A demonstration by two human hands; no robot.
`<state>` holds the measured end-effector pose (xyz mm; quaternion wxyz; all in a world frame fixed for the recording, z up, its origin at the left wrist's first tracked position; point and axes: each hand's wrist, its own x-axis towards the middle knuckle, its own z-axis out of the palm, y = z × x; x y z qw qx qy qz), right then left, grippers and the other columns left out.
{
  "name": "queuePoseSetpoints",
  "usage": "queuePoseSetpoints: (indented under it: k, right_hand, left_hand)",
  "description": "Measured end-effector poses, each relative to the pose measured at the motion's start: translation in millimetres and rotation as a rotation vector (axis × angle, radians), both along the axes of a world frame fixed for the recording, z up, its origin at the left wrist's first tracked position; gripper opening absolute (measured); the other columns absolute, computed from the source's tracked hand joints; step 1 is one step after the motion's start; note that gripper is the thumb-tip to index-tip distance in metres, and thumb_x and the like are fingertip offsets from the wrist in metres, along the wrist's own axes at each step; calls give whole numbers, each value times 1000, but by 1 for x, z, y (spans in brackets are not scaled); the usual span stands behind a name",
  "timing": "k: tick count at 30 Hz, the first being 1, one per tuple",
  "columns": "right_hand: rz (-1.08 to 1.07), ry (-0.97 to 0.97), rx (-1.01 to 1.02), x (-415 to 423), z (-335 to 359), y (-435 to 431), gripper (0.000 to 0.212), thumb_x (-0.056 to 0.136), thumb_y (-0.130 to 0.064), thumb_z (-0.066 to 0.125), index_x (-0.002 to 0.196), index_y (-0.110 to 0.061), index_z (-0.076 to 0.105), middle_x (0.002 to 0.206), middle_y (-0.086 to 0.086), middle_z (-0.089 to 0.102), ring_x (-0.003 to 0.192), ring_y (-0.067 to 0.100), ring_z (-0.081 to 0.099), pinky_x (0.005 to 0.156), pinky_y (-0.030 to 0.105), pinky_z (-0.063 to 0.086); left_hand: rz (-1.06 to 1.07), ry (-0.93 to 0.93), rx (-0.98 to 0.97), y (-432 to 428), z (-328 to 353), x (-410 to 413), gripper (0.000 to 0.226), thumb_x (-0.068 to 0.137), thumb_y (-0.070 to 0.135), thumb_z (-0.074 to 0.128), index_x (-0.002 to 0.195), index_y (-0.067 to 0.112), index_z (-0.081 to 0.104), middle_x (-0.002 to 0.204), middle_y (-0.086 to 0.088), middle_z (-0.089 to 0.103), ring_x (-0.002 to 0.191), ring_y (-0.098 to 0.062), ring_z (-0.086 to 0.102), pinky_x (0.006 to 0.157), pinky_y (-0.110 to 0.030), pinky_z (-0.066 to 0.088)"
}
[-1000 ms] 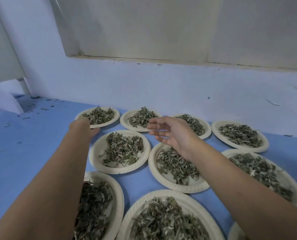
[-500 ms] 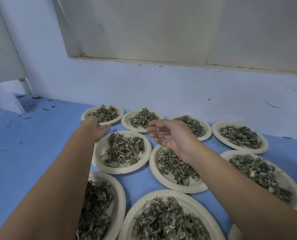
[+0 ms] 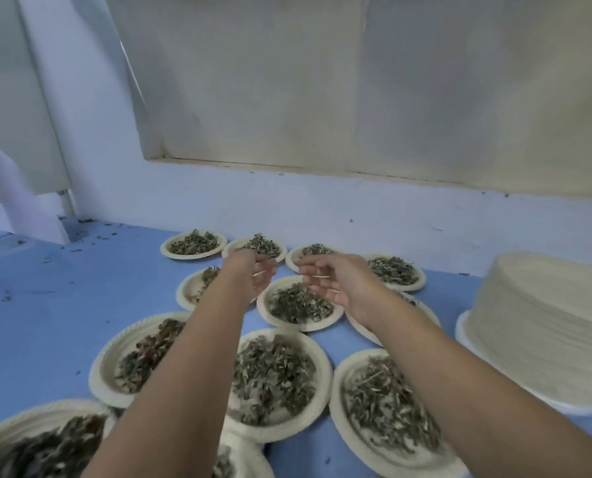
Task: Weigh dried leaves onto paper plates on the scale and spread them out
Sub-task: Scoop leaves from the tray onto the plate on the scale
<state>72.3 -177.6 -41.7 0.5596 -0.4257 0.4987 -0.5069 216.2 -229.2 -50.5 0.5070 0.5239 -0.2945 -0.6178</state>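
Head view: since a second before, our left hand (image 3: 249, 279) had left the far plate (image 3: 165, 249) and hovered above a paper plate (image 3: 301, 328) of dried leaves (image 3: 296, 303). Its fingers curled loosely; any hold we could not tell. Our right hand (image 3: 337, 286) hung relaxed, empty. A blurred plate stack (image 3: 543, 326) had appeared, cut off rightward.

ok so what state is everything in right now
left hand: raised, fingers loosely curled, holding nothing
right hand: raised, fingers loosely curled, holding nothing
paper plates: flat on the blue surface, filled
dried leaves: spread over the plates
plate stack: upright, at right
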Motion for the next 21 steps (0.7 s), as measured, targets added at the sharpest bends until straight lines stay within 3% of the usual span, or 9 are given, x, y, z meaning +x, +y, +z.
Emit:
queuePoseSetpoints:
  k: [3,5,9,11,14,17,21]
  right_hand:
    - [-70,12,-60,-31,4,41,16,93,-3,48,93,-4,64,72,6,65,60,14,59,54,16,48]
    - [-131,53,-95,-55,4,68,13,95,-5,49,91,-5,62,72,6,65,57,13,60,53,17,49]
    - [-296,257,-230,-114,6,112,16,94,-6,50,83,-10,61,78,9,66,50,10,57,51,19,47]
    - [-461,519,-347,-148,7,128,14,92,-10,55,84,-11,66,85,10,69,62,13,60,58,22,47]
    - [-613,1063,-474,-197,10,145,20,94,-17,55,102,-9,71,101,5,70,91,19,61,73,23,40]
    - [-474,1470,-397,-230,11,148,31,99,-20,45,125,-13,62,123,6,63,117,24,52,92,35,44]
    - [-284,1699,-357,-236,6,135,34,100,-12,36,129,-11,54,121,14,61,112,33,54,91,43,45]
  left_hand:
    - [-86,17,-58,44,14,-49,25,101,9,34,84,7,52,75,-4,62,65,-15,55,59,-22,41]
    - [-122,24,-106,74,23,-82,26,101,10,31,89,5,54,70,-5,65,63,-15,54,57,-22,39]
    - [-181,-13,-197,125,36,-137,23,99,8,35,99,3,57,81,-6,64,65,-15,56,57,-21,41]
    - [-207,-6,-225,146,41,-161,21,98,6,37,98,2,58,74,-6,62,62,-14,54,54,-20,41]
    - [-199,15,-237,168,46,-190,25,96,1,40,79,2,58,65,-8,59,54,-14,51,39,-16,40]
    - [-139,30,-233,176,44,-207,26,92,-6,41,71,7,52,73,-12,49,54,-17,42,40,-22,24]
    - [-31,2,-202,175,37,-217,18,91,-6,43,93,2,59,68,-8,52,56,-16,50,52,-21,35]
